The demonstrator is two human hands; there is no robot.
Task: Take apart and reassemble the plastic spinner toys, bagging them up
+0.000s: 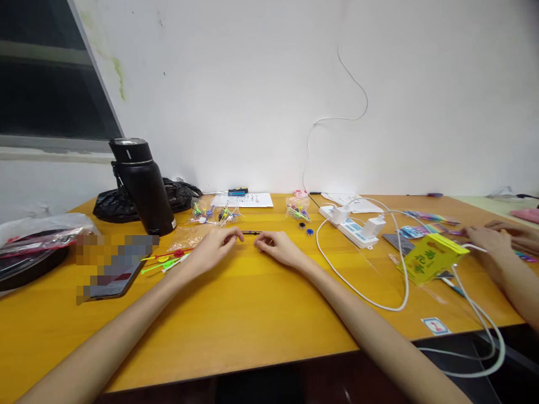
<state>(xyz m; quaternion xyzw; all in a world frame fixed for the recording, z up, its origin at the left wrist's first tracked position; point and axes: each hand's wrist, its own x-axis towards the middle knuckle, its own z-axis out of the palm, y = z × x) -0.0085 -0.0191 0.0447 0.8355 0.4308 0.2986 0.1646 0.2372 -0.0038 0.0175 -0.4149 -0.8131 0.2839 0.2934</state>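
The left hand (pixel 215 248) and right hand (pixel 280 248) stand apart, fingers curled; whether either pinches anything I cannot tell. A lidded black bottle (pixel 145 193) stands beside a crumpled black plastic bag (pixel 184 193), contents hidden. Clear plastic bags (pixel 294 201) hold multicoloured plastic pieces (pixel 300 212), and a thin dark rod (pixel 251 232) lies between the hands' fingertips.

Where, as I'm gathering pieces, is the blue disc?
In the head view, the blue disc lies right of the right hand, beside the black disc, left of the power strip.
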